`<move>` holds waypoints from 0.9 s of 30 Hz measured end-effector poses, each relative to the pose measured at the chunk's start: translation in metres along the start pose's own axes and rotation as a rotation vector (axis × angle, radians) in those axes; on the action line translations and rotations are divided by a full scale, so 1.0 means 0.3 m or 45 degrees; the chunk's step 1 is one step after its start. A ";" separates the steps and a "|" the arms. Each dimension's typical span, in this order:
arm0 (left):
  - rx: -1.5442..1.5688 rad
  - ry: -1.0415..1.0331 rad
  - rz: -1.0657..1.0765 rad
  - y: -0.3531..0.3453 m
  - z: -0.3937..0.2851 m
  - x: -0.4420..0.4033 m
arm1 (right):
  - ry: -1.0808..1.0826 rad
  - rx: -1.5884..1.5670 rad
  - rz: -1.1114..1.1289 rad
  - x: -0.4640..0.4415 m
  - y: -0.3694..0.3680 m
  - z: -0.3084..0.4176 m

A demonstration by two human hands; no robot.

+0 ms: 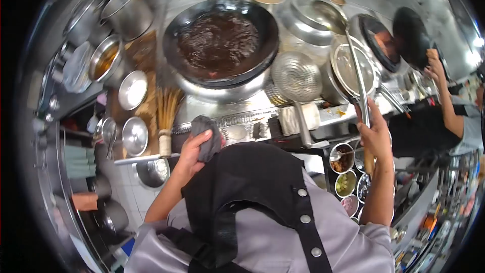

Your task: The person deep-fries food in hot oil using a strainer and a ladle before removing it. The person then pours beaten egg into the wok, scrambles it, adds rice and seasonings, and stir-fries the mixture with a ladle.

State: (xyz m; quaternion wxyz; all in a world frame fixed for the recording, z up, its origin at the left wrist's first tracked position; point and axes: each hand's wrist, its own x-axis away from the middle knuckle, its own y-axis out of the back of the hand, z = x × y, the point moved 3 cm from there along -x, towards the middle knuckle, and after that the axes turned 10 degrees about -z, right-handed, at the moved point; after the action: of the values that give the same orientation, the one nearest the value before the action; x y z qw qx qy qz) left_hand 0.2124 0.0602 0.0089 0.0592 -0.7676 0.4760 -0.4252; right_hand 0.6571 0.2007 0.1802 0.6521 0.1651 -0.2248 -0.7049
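My left hand (191, 152) is wrapped around a dark grey cloth (206, 134), held in front of my apron. In my right hand (375, 136) is the handle of a long ladle (328, 16), its wooden end pointing down beside my forearm. The ladle's bowl is up at the back right, over a metal bowl (306, 33). A black wok (268, 33) with dark, rippling liquid sits on the stove ahead, apart from both hands. Between the wok and my right hand lies a perforated skimmer (297, 77).
A bamboo brush (164, 142) stands at the counter's front left, near steel bowls (135, 136) and pots (128, 12). A round strainer (352, 69) rests on a pot at the right. Ingredient cups (346, 183) sit below. Farther right, another person's hand (434, 65) grips a second wok (410, 38).
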 end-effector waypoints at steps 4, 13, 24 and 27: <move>0.014 -0.054 0.083 -0.012 -0.027 0.039 | 0.315 0.279 0.428 -0.075 -0.067 0.089; 0.242 -0.076 -0.077 0.137 0.005 0.103 | 0.613 0.934 0.955 -0.134 -0.227 0.400; 0.239 -0.176 -0.105 0.170 -0.003 0.145 | 0.188 0.228 0.870 -0.088 -0.549 0.268; 0.259 -0.189 -0.080 0.178 0.001 0.148 | -0.115 -0.403 0.926 -0.081 -0.530 0.251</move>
State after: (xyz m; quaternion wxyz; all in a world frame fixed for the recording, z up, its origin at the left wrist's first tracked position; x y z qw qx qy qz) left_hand 0.1844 -0.0034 0.0088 0.1585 -0.8014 0.4005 -0.4149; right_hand 0.4853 0.2402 0.1576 0.8660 -0.0589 -0.1856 -0.4607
